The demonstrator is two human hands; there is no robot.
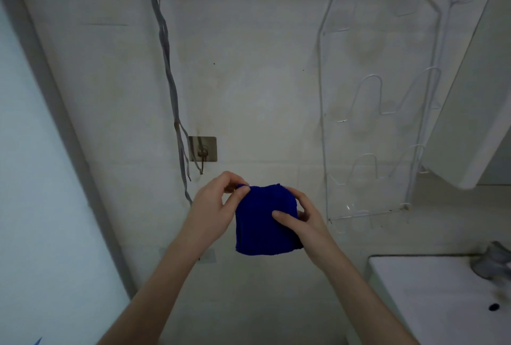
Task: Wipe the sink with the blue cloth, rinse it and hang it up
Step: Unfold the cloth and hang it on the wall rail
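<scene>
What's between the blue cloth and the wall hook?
Head view: left hand fingers pinching the blue cloth, then bare wall below the wall hook.

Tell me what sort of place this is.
Probably a bathroom or washroom: a white sink with a tap at lower right, an adhesive wall hook, and a white wire rack on the wall.
</scene>
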